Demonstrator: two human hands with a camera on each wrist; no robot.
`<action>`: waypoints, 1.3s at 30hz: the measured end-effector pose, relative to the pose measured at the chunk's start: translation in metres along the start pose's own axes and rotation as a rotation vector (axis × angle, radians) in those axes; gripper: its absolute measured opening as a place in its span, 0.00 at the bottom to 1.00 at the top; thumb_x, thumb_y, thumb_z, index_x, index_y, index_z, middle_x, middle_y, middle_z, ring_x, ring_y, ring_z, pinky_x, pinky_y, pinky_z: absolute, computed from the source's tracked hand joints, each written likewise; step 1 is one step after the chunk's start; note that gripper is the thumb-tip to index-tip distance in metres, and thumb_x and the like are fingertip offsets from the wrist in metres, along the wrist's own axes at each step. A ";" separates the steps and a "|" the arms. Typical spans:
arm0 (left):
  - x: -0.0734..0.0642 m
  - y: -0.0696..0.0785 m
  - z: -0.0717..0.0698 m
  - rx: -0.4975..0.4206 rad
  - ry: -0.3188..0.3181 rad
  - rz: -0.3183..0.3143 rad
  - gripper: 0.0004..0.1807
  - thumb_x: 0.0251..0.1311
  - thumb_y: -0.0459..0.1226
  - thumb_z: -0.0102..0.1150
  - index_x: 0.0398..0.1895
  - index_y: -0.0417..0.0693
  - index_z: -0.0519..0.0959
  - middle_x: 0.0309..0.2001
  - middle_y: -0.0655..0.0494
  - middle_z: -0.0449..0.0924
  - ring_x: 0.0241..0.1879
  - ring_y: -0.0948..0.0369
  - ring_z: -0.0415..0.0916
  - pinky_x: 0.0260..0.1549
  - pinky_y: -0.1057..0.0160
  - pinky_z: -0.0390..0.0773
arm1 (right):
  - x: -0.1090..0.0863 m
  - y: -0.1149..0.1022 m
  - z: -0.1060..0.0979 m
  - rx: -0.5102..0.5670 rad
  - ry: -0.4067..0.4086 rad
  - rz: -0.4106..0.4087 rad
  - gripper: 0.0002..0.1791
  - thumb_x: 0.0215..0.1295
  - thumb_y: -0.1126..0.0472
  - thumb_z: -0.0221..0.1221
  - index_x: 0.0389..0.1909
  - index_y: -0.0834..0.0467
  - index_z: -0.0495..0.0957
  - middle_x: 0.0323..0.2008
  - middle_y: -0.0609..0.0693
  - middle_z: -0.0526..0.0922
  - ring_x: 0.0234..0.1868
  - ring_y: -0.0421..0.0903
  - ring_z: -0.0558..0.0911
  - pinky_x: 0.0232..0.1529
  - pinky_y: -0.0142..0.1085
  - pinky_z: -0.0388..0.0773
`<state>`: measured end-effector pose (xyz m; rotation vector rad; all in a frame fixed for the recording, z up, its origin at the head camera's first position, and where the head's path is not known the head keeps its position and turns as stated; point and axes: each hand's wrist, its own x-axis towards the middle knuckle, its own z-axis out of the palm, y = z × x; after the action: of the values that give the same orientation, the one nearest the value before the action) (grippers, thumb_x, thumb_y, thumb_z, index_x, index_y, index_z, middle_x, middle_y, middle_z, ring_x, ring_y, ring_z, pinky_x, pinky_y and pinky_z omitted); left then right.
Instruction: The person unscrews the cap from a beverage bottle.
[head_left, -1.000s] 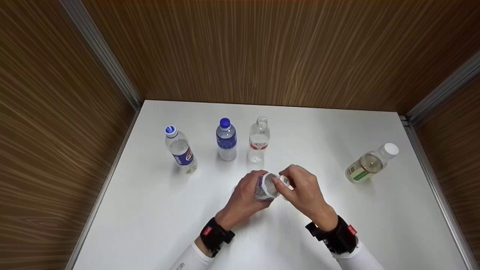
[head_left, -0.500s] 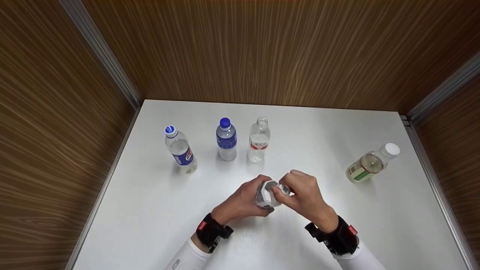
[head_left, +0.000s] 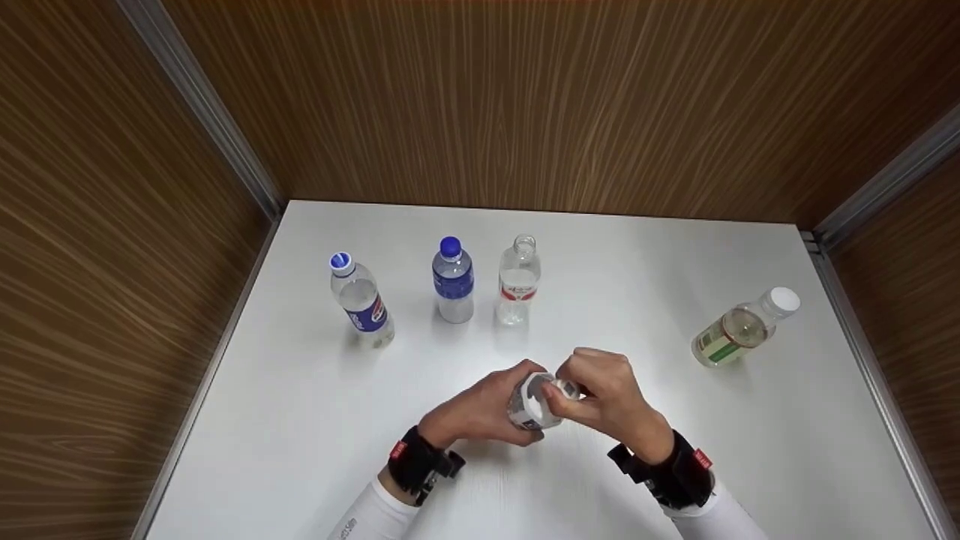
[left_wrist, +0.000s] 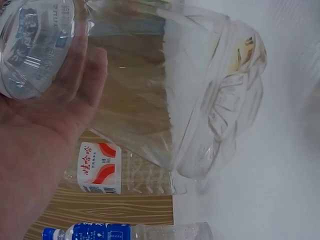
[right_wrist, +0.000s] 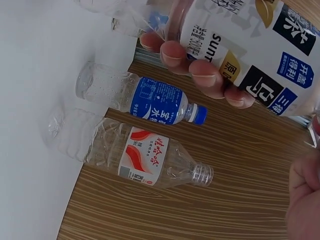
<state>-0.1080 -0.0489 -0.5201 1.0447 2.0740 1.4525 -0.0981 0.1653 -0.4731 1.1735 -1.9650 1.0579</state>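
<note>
My left hand (head_left: 487, 409) grips a clear plastic bottle (head_left: 534, 405) round its body, tilted with its top toward my right hand. In the right wrist view the fingers (right_wrist: 205, 75) wrap below its white label with black, blue and gold print. The ridged base of the bottle (left_wrist: 135, 90) fills much of the left wrist view, and liquid does not show clearly in it. My right hand (head_left: 607, 394) pinches the white top of the bottle between thumb and curled forefinger, hiding most of it. In the right wrist view that hand (right_wrist: 305, 190) shows only partly at the edge.
Behind the hands stand a blue-capped bottle (head_left: 454, 285) and an uncapped bottle (head_left: 519, 285) with a red-and-white label. Another blue-topped bottle (head_left: 364, 304) is at left, a white-capped bottle (head_left: 739, 330) at right. Wood-grain panels (head_left: 525, 105) wall the white table (head_left: 300, 420).
The left hand and the bottle have moved down toward the person. The right hand has shifted slightly the same way, its fingers staying at the bottle's top. The standing bottles have not moved.
</note>
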 end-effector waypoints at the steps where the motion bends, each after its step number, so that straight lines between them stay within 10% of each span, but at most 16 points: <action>1: 0.000 0.000 -0.001 -0.010 -0.019 0.001 0.37 0.47 0.33 0.77 0.62 0.54 0.71 0.52 0.64 0.79 0.49 0.68 0.76 0.52 0.66 0.77 | 0.001 0.000 0.000 0.003 -0.005 -0.006 0.20 0.74 0.54 0.60 0.21 0.54 0.69 0.16 0.41 0.66 0.18 0.34 0.63 0.19 0.24 0.59; 19: 0.003 -0.003 -0.009 -0.053 -0.207 0.005 0.37 0.47 0.35 0.79 0.63 0.54 0.72 0.51 0.65 0.80 0.49 0.69 0.77 0.53 0.66 0.77 | 0.012 -0.003 0.001 0.066 -0.056 -0.193 0.19 0.72 0.58 0.59 0.20 0.53 0.67 0.16 0.39 0.61 0.17 0.34 0.59 0.17 0.23 0.55; 23: 0.006 -0.003 -0.001 0.023 -0.001 -0.002 0.37 0.49 0.36 0.79 0.63 0.52 0.71 0.53 0.61 0.80 0.51 0.66 0.77 0.54 0.63 0.77 | 0.010 0.002 -0.002 -0.097 -0.011 -0.059 0.12 0.68 0.60 0.58 0.23 0.54 0.73 0.15 0.40 0.68 0.16 0.34 0.63 0.15 0.26 0.60; 30: 0.019 -0.012 0.019 0.650 0.541 0.020 0.36 0.44 0.41 0.81 0.57 0.43 0.73 0.47 0.53 0.82 0.43 0.58 0.81 0.44 0.59 0.82 | 0.001 0.010 0.001 -0.546 -0.056 0.374 0.09 0.64 0.56 0.58 0.28 0.56 0.75 0.08 0.39 0.65 0.12 0.34 0.59 0.12 0.35 0.59; 39: 0.020 -0.011 0.016 0.536 0.482 0.022 0.37 0.44 0.38 0.81 0.57 0.42 0.71 0.47 0.51 0.80 0.45 0.57 0.79 0.47 0.58 0.81 | -0.002 0.014 0.007 -0.357 0.041 0.344 0.10 0.61 0.61 0.65 0.25 0.56 0.74 0.13 0.41 0.67 0.16 0.34 0.61 0.15 0.30 0.58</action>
<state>-0.1137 -0.0262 -0.5347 0.9601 2.9170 1.2754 -0.1105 0.1640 -0.4829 0.6337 -2.2570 0.8328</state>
